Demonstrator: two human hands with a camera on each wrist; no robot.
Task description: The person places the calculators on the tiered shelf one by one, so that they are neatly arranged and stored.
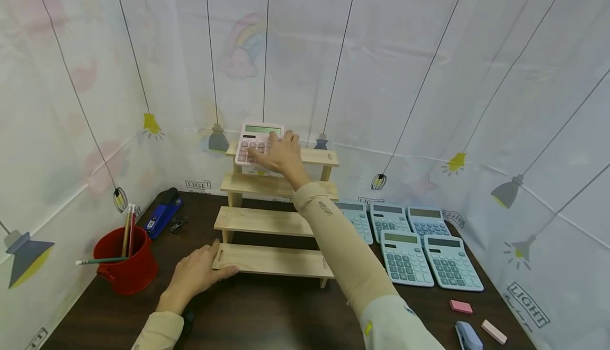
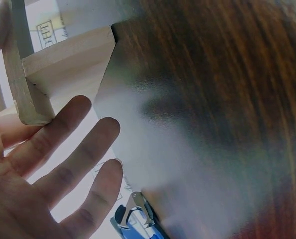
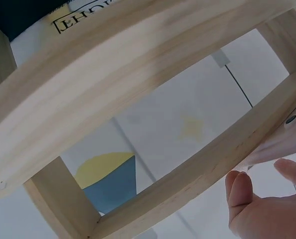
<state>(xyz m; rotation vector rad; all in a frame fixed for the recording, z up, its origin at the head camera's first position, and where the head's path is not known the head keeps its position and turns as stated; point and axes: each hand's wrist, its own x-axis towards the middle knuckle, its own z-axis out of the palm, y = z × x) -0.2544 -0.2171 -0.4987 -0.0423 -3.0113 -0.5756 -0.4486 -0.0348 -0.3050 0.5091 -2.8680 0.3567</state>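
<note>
Fingers of your right hand (image 1: 281, 155) curl over the face of the pink calculator (image 1: 257, 141), which stands tilted on the top step of the wooden stepped shelf (image 1: 274, 223); your thumb side lies on its keys and the fingertips reach past its right edge; whether the thumb closes behind it cannot be told from the head view; in the right wrist view only fingertips (image 3: 242, 189) show beside a wooden rail, with a pale corner of the calculator (image 3: 282, 139) just above them. Your left hand (image 1: 197, 273) lies flat and relaxed on the worktop (image 1: 267, 318), fingers straight, thumb touching the left end of the shelf's bottom step; it grips nothing; the left wrist view shows the open fingers (image 2: 63, 144) against the shelf's wooden foot (image 2: 28, 94).

Left of your left hand stands a red bucket (image 1: 126, 270) with pencils (image 1: 128, 228) in it, one green pencil (image 1: 95, 260) lying across its rim; beyond that hand lie a blue stapler (image 1: 163, 213) and a small black clip (image 1: 178, 225). Right of your right forearm, five blue calculators (image 1: 410, 244) lie flat in two rows near the shelf; nearer you than those are a pink eraser (image 1: 460, 306), a paler eraser (image 1: 494, 332) and a light blue stapler (image 1: 468, 335).
</note>
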